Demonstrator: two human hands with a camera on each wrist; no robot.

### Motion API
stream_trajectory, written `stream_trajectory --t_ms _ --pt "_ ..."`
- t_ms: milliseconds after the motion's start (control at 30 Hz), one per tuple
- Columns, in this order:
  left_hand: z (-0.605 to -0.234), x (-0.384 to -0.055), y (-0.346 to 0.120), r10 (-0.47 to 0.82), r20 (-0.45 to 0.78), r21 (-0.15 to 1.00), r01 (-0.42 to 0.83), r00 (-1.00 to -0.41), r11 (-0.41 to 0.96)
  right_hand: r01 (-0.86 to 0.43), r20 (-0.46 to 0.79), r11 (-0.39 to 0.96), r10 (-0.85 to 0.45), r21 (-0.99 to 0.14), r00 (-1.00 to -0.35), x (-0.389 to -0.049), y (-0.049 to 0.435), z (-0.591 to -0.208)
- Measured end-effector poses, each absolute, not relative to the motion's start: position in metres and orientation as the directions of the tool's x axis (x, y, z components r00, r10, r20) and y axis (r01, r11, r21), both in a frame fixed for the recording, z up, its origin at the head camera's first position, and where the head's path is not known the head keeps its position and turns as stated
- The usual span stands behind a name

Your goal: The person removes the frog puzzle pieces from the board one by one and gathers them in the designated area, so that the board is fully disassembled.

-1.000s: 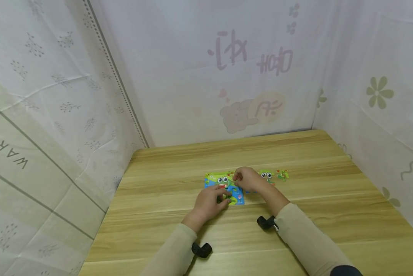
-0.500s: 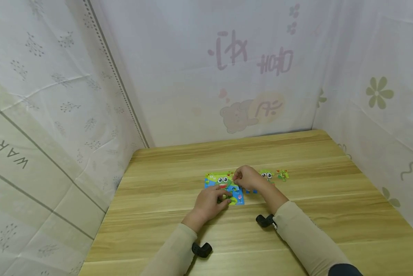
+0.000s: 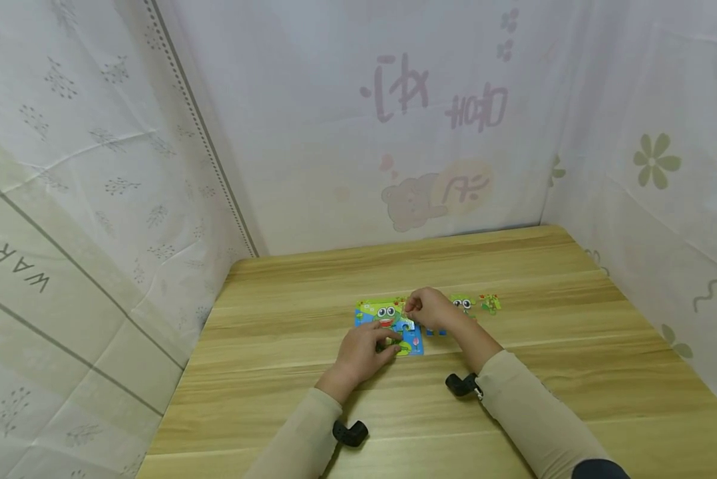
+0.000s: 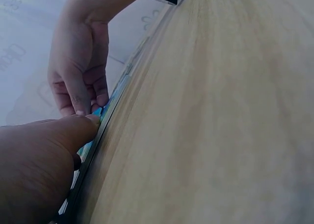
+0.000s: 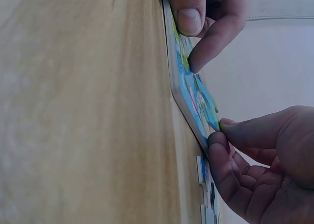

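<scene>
At the frame's lower centre, my left hand [image 3: 361,349] rests on the puzzle [image 3: 386,312], fingers apart; my right hand [image 3: 434,311] pinches a tilted piece [image 5: 212,115]. I'd call this fitting; next needs aligning, then pressing.

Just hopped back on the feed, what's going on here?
A person is working on a frog puzzle on a wooden table. The right hand pinches a puzzle piece, tilted at the puzzle's right side, not yet flat. The left hand rests on the puzzle. More pieces lie to the right, partly hidden by the right arm.
</scene>
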State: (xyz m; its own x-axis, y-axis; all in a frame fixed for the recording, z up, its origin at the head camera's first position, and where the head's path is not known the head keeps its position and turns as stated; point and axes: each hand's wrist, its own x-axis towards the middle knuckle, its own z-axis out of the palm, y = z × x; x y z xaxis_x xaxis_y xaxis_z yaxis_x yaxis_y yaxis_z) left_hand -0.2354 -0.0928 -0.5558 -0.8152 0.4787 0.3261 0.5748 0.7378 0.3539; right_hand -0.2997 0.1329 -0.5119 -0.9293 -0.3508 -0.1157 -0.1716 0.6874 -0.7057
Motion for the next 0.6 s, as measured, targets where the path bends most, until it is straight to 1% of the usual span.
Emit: stream_trajectory --t_ms 200,467,600 --pt "-0.556 -0.236 -0.094 0.487 0.346 0.347 0.592 -0.802 0.728 -0.178 -0.101 0.671 -0.355 -0.72 -0.93 -0.3 0.135 -0.514" --pt "-0.554 -0.236 -0.093 0.482 0.333 0.372 0.582 -0.811 0.723 -0.183 -0.068 0.625 -0.356 -0.758 -0.932 -0.298 0.144 -0.514" --pt "-0.555 -0.236 -0.094 0.466 0.323 0.402 0.565 -0.824 0.721 -0.19 -0.043 0.603 -0.349 -0.775 -0.936 -0.295 0.149 -0.511"
